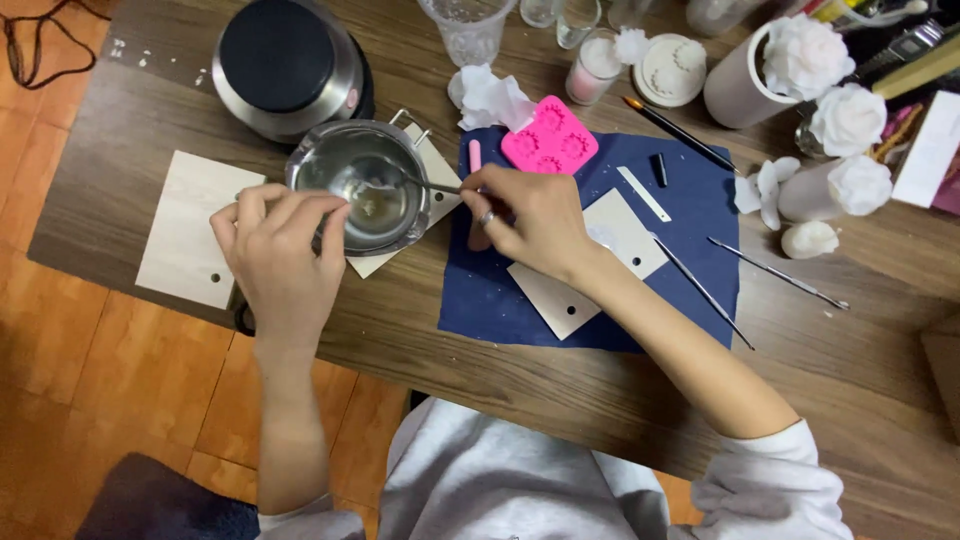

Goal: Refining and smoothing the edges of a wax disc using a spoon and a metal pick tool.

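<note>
grey sweatshirt (520, 480) fills the bottom edge, sleeves pushed up, both forearms reaching out over a dark wood table (850, 370). only the one head view to go by.

left hand (280, 250) is curled over the near rim of a small steel melting pot (360, 185), fingers bent and gripping its edge, thumb side towards the bowl. the pot sits partly on a pale wooden card (190, 240) and partly on another pale card tucked under its far side. inside the pot the bottom shines, with a small pale smear near the middle.

right hand (535, 220) is closed on a thin metal stirring tool (430, 185), pinched near its end; the tool runs left from the fingers and its tip dips into the pot. a ring shows on one finger. this hand hovers over a navy cloth (690, 210) spread on the table.

on the cloth: a pink silicone mould (550, 145) at the far edge, a pink stick just left of it, two more pale wooden tags with holes under and beside the wrist, a white strip, a small black cap, and a long metal pick (700, 290) lying slantwise. another metal pick rests on bare wood to the right.

behind the pot stands a round silver heater with a black top (285, 60). white wax flowers (850, 120) cluster at the far right, with a clear plastic cup (468, 30) at the back.
</note>
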